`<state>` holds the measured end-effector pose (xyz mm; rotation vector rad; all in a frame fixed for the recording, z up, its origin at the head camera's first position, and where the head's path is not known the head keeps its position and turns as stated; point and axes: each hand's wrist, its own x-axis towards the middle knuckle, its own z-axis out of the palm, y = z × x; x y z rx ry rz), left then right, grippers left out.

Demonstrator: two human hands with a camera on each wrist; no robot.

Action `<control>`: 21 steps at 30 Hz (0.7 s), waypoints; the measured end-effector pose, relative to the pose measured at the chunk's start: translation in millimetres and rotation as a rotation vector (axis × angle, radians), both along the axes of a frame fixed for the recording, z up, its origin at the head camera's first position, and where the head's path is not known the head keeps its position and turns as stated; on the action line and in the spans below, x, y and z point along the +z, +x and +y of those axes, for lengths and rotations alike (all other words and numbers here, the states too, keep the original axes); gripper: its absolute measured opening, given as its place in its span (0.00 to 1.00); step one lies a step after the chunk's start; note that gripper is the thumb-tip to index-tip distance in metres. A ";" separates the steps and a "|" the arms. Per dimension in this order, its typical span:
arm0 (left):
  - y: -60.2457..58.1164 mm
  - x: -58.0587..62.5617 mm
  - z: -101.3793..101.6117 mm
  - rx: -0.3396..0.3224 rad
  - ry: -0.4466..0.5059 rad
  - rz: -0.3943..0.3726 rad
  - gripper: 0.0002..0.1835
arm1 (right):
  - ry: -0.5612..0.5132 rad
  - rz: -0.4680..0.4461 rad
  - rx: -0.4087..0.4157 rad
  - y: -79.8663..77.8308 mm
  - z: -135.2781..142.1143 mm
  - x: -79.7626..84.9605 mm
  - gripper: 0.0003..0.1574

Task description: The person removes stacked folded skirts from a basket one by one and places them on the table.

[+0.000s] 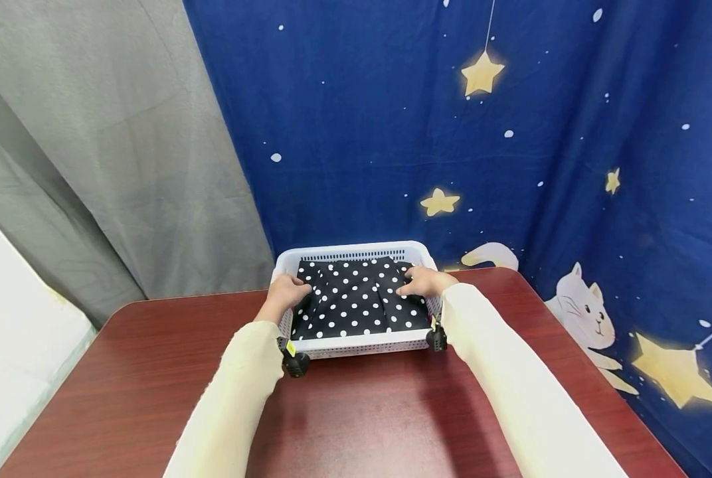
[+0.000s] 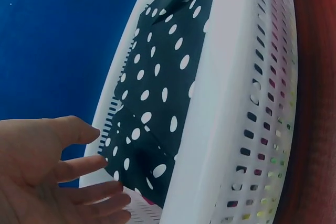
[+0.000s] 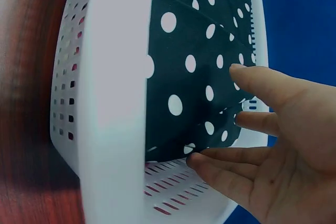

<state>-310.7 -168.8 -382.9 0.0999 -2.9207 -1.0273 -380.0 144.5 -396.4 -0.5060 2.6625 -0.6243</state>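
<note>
A black cloth with white polka dots (image 1: pixel 353 299) lies spread inside a white plastic basket (image 1: pixel 362 344). My left hand (image 1: pixel 285 292) is over the basket's left end, its fingers parted and loosely bent beside the cloth; in the left wrist view nothing lies in its grasp. At the right end, my right hand (image 1: pixel 426 281) reaches in over the rim. In the right wrist view its fingertips (image 3: pixel 197 161) are right at the cloth's edge, with thumb and fingers apart. Pink, green and yellow show through the basket's slotted side; what lies under the cloth is mostly hidden.
The basket stands at the back of a reddish-brown wooden table (image 1: pixel 356 411). Close behind hangs a blue curtain (image 1: pixel 362 133) with stars and a cat, beside a grey curtain (image 1: pixel 171 179). A white surface (image 1: pixel 15 358) borders the table's left side.
</note>
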 end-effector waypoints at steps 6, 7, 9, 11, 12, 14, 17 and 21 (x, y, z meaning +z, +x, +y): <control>-55.6 -63.1 -16.5 0.037 -0.031 -0.015 0.27 | -0.080 0.057 0.032 -36.0 10.8 -50.1 0.48; -52.9 -60.9 -14.3 0.036 -0.015 -0.052 0.28 | -0.111 0.060 0.028 -45.2 12.8 -62.9 0.48; -37.9 -46.4 -5.4 0.044 0.009 -0.119 0.29 | -0.191 0.000 -0.014 -64.7 16.6 -86.0 0.49; -25.2 -34.2 2.8 0.055 0.032 -0.164 0.28 | -0.258 -0.076 -0.067 -66.4 15.7 -92.1 0.50; -16.8 -28.1 4.8 0.044 0.052 -0.176 0.28 | -0.302 -0.126 -0.093 -66.6 15.7 -93.7 0.51; -21.5 -39.2 3.0 0.051 0.068 -0.130 0.29 | -0.382 -0.172 -0.110 -65.9 15.5 -95.5 0.54; -45.1 -69.9 -7.1 0.036 0.100 -0.087 0.34 | -0.403 -0.150 -0.093 -65.3 15.7 -95.2 0.53; -36.8 -56.6 3.0 0.058 0.113 -0.139 0.36 | -0.255 -0.013 -0.089 -54.5 10.7 -81.0 0.48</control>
